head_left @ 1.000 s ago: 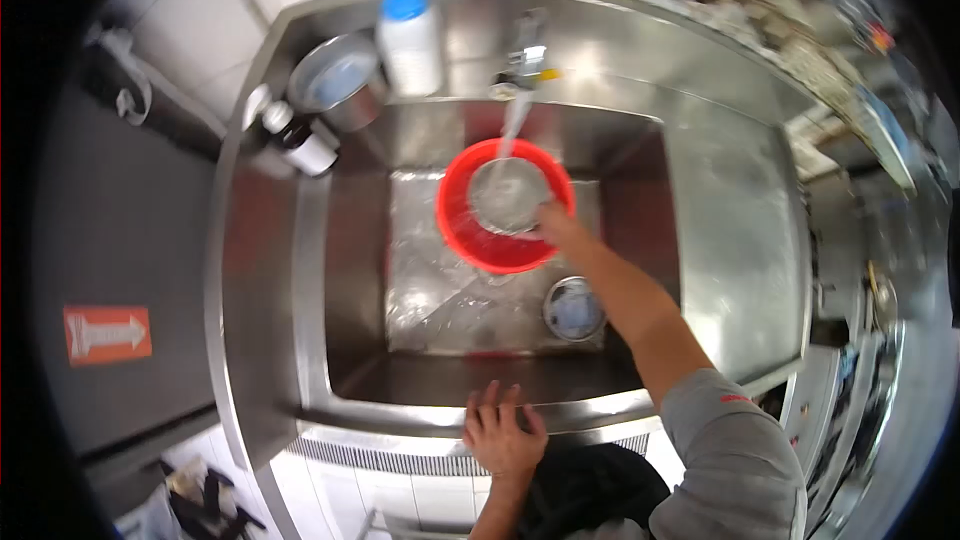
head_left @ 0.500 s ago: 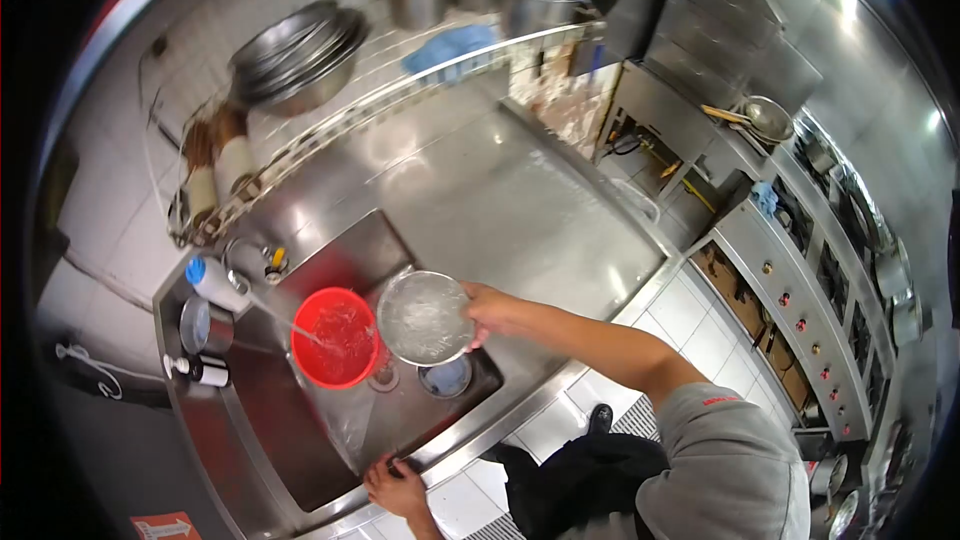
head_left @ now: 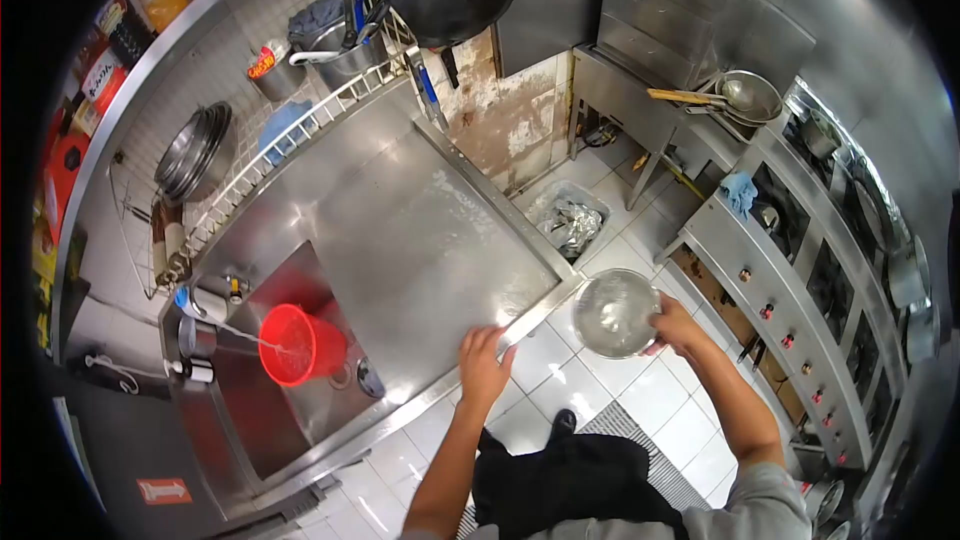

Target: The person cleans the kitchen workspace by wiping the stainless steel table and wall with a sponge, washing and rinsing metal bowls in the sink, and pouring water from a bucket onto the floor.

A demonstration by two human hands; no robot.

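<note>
My right hand point(head_left: 678, 326) grips the rim of a round metal bowl point(head_left: 614, 315), which is held out over the tiled floor beyond the counter's corner. The bowl looks to hold clear water. My left hand point(head_left: 486, 365) rests on the front edge of the steel counter point(head_left: 430, 230), its fingers laid over the rim and its thumb apart. In the sink basin point(head_left: 262, 430) at left stands a red bucket point(head_left: 325, 348), with water running into it from the tap. A small bluish container point(head_left: 370, 378) lies beside it.
A white bottle with a blue cap point(head_left: 205, 305) and a pump bottle point(head_left: 196, 371) stand left of the sink. Stacked bowls point(head_left: 195, 155) sit on the wire rack. A bin with foil point(head_left: 572, 225) stands past the counter. The stove point(head_left: 770, 270) runs along the right.
My right hand has carried the bowl from above the sink rightward, out over the floor. My left hand has moved right along the counter edge. The view has turned to the right.
</note>
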